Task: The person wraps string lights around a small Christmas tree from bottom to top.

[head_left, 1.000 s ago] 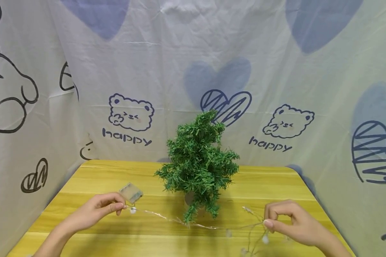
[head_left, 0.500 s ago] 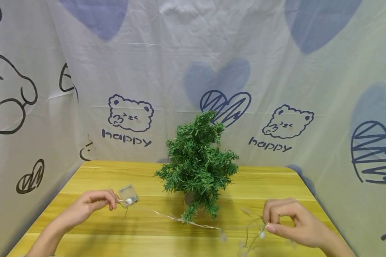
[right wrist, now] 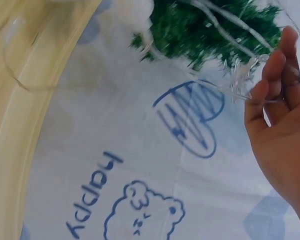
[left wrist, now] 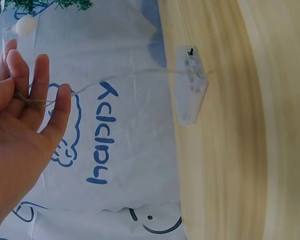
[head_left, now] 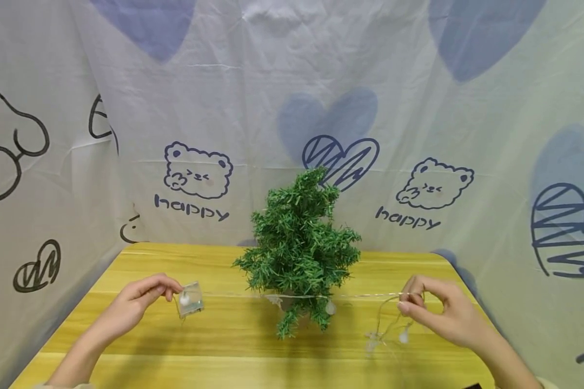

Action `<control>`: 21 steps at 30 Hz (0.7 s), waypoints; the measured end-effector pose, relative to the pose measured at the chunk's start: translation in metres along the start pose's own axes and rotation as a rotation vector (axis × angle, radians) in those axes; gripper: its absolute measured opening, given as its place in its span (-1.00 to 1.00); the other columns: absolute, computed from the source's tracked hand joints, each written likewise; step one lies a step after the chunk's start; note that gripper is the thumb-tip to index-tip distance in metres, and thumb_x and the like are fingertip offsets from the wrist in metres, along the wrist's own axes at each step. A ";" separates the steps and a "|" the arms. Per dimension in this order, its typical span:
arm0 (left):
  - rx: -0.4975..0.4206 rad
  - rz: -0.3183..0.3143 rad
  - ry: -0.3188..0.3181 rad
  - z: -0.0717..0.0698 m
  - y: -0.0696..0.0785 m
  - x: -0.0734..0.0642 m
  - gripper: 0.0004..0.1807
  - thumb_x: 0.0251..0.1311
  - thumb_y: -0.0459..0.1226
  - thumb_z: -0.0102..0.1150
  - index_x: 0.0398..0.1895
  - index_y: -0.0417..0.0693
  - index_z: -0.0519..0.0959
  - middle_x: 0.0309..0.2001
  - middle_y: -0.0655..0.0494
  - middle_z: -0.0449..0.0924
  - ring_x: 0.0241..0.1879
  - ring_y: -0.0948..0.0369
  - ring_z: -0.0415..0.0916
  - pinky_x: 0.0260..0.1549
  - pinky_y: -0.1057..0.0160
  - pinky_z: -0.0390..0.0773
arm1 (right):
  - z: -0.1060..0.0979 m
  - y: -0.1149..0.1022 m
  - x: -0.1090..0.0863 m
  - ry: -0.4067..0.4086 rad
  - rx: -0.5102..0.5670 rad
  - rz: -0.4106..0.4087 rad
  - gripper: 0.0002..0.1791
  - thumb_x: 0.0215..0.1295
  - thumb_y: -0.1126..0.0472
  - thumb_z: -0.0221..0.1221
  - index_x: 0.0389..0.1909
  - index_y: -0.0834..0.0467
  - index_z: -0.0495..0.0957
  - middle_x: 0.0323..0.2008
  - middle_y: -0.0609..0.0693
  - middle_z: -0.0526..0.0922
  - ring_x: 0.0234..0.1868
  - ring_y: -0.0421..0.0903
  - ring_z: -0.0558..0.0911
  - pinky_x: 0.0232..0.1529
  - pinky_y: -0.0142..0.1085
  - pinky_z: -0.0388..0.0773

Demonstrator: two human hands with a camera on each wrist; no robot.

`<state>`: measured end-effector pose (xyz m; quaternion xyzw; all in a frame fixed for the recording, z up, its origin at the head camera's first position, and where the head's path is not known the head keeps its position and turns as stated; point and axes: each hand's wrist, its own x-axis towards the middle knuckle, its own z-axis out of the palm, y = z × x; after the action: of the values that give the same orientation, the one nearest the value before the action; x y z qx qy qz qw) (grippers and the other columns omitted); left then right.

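A string of fairy lights [head_left: 302, 296] stretches nearly level in front of a small green artificial Christmas tree [head_left: 302, 243]. My left hand [head_left: 143, 296] pinches its thin wire at the left, close to a white bulb [left wrist: 25, 26]. From that hand the wire runs to a clear battery box [left wrist: 191, 95], seen over the wooden table; I cannot tell whether the box touches it. Right of the tree, my right hand [head_left: 440, 310] holds the wire between thumb and fingers. Loose loops with clear bulbs [head_left: 404, 336] dangle below it. The tree's base is partly hidden by branches.
The yellow wooden table [head_left: 214, 346] has its back edge against a white curtain [head_left: 253, 119] printed with hearts and bears. More curtain hangs at the left and right sides. A dark corner of something [head_left: 474, 386] shows at the bottom edge.
The sagging wire has risen and become taut across the tree's lower part. My left hand has moved a little left and up, my right hand up. The battery box has shifted and tilted.
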<state>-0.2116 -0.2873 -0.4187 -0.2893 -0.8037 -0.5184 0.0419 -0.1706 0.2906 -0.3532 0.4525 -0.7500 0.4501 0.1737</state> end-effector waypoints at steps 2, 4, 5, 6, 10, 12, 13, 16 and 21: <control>-0.001 0.001 0.023 0.002 0.001 0.002 -0.67 0.60 -0.50 -0.23 0.04 -0.26 0.61 -0.24 0.07 0.57 -0.19 0.18 0.51 -0.17 0.35 0.53 | -0.003 0.005 -0.002 0.033 -0.141 0.047 -0.49 0.06 0.71 0.31 -0.43 0.05 0.35 -0.50 -0.18 0.48 -0.48 -0.26 0.52 -0.35 -0.41 0.50; 0.010 0.003 0.042 0.003 0.002 0.005 -0.67 0.60 -0.50 -0.21 0.03 -0.23 0.62 -0.24 0.07 0.59 -0.20 0.17 0.52 -0.16 0.36 0.53 | -0.007 0.010 -0.003 0.047 -0.277 0.067 -0.47 0.02 0.65 0.39 -0.41 -0.01 0.38 -0.53 -0.26 0.44 -0.51 -0.31 0.47 -0.44 -0.46 0.45; 0.016 0.000 0.047 0.004 0.002 0.006 -0.67 0.60 -0.50 -0.20 0.03 -0.23 0.63 -0.24 0.08 0.60 -0.20 0.19 0.52 -0.15 0.37 0.54 | -0.008 0.012 -0.003 0.047 -0.337 0.077 -0.47 0.00 0.61 0.43 -0.40 -0.04 0.39 -0.53 -0.30 0.42 -0.52 -0.34 0.44 -0.49 -0.49 0.40; 0.024 -0.005 0.049 0.004 0.002 0.007 -0.67 0.60 -0.50 -0.20 0.03 -0.23 0.63 -0.23 0.09 0.61 -0.20 0.19 0.53 -0.14 0.38 0.54 | -0.010 0.015 -0.004 0.040 -0.385 0.087 -0.46 0.00 0.58 0.46 -0.39 -0.06 0.40 -0.53 -0.32 0.41 -0.53 -0.37 0.41 -0.53 -0.51 0.36; 0.050 -0.024 0.046 0.007 0.003 0.010 -0.66 0.58 -0.52 -0.19 0.02 -0.21 0.64 -0.22 0.12 0.64 -0.20 0.18 0.56 -0.11 0.40 0.56 | -0.016 0.028 -0.006 -0.004 -0.524 0.128 -0.48 0.01 0.47 0.52 -0.37 -0.13 0.43 -0.55 -0.40 0.38 -0.56 -0.44 0.34 -0.60 -0.52 0.33; 0.058 -0.025 0.036 0.007 0.003 0.011 -0.66 0.56 -0.53 -0.17 0.00 -0.19 0.65 -0.22 0.13 0.65 -0.20 0.15 0.57 -0.11 0.39 0.57 | -0.019 0.033 -0.008 -0.033 -0.560 0.168 -0.51 0.07 0.41 0.51 -0.36 -0.17 0.45 -0.57 -0.42 0.36 -0.57 -0.45 0.32 -0.61 -0.49 0.34; 0.063 -0.023 0.032 0.008 0.002 0.011 -0.66 0.56 -0.54 -0.17 0.00 -0.18 0.66 -0.22 0.13 0.65 -0.21 0.15 0.57 -0.11 0.39 0.57 | -0.021 0.036 -0.009 -0.049 -0.574 0.187 -0.54 0.09 0.39 0.51 -0.36 -0.18 0.47 -0.57 -0.43 0.35 -0.58 -0.45 0.31 -0.61 -0.48 0.34; 0.078 -0.020 0.025 0.009 0.000 0.012 -0.64 0.54 -0.56 -0.16 -0.02 -0.16 0.66 -0.23 0.12 0.65 -0.22 0.18 0.57 -0.10 0.38 0.57 | -0.026 0.042 -0.014 -0.123 -0.621 0.254 -0.66 0.18 0.23 0.51 -0.37 -0.20 0.52 -0.59 -0.44 0.33 -0.59 -0.45 0.29 -0.61 -0.46 0.32; 0.098 -0.029 0.054 0.009 -0.003 0.012 -0.64 0.54 -0.56 -0.16 -0.04 -0.16 0.67 -0.24 0.14 0.66 -0.23 0.24 0.57 -0.10 0.39 0.58 | -0.038 0.055 -0.019 -0.274 -0.761 0.337 -0.67 0.07 -0.18 0.53 -0.41 -0.18 0.57 -0.59 -0.42 0.33 -0.60 -0.45 0.25 -0.59 -0.45 0.28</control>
<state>-0.2215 -0.2756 -0.4208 -0.2610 -0.8308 -0.4866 0.0699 -0.2116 0.3427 -0.3739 0.2830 -0.9419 0.0994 0.1511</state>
